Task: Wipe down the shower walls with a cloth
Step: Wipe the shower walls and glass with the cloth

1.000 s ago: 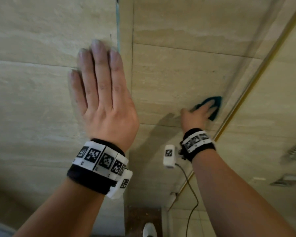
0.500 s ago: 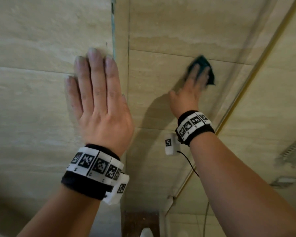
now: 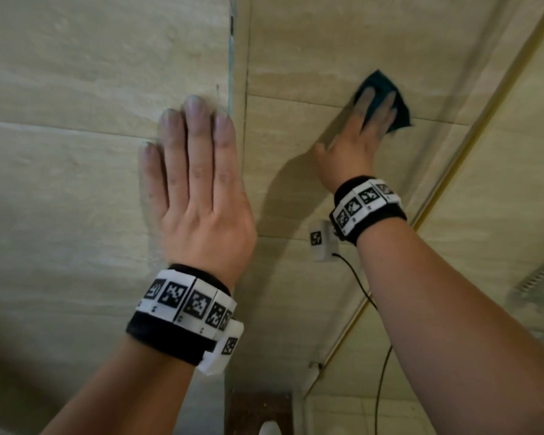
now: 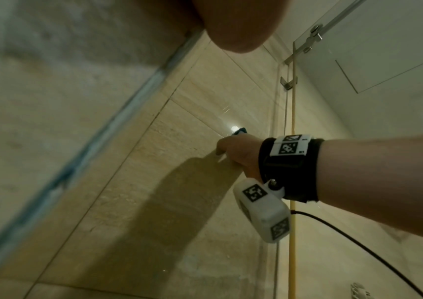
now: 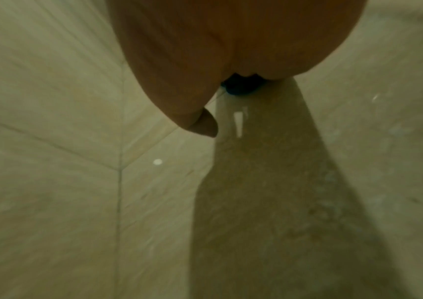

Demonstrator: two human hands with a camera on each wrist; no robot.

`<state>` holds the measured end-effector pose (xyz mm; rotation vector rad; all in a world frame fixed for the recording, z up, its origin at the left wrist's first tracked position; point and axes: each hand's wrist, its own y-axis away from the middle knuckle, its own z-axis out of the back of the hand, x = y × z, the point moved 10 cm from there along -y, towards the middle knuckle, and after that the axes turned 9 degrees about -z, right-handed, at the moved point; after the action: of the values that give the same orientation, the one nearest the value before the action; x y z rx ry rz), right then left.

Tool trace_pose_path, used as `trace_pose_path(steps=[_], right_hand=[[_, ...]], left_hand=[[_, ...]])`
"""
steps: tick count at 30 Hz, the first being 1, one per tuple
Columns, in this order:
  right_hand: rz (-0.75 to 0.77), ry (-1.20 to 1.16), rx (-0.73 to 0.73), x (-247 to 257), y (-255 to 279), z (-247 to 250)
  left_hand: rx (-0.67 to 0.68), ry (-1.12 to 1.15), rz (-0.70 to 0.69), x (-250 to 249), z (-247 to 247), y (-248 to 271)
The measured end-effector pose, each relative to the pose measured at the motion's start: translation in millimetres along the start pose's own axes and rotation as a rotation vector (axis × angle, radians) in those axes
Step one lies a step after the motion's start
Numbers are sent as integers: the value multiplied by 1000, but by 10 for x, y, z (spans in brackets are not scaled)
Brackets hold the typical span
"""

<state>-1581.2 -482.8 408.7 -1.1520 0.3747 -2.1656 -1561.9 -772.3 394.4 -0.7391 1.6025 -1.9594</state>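
A dark teal cloth lies flat on the beige tiled shower wall, high at the right. My right hand presses it against the tile with straight, spread fingers. In the right wrist view only a dark edge of the cloth shows under the palm. In the left wrist view a corner of the cloth peeks past the right hand. My left hand lies flat on the glass panel at the left, fingers straight, holding nothing.
The glass panel's edge runs vertically between the hands. A metal-framed glass door edge runs diagonally at the right, with hinges higher up. A black cable hangs from the right wrist camera. A vent grille sits at far right.
My right hand has slid the cloth up the wall, from the lower tile to the upper joint line. The left hand stays flat in place.
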Motion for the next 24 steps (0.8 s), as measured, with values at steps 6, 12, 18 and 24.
trace_pose_path(steps=[6, 12, 18, 24], right_hand=[[-167, -205, -238, -709, -93, 318], [-745, -223, -9, -1703, 364, -198], [-251, -274, -201, -742, -174, 333], [-264, -224, -310, -1004, -497, 627]], left_hand=[[-16, 5, -6, 11, 7, 12], [-24, -2, -6, 3, 12, 4], [-13, 19, -14, 10, 7, 15], [-14, 6, -27, 8, 0, 22]])
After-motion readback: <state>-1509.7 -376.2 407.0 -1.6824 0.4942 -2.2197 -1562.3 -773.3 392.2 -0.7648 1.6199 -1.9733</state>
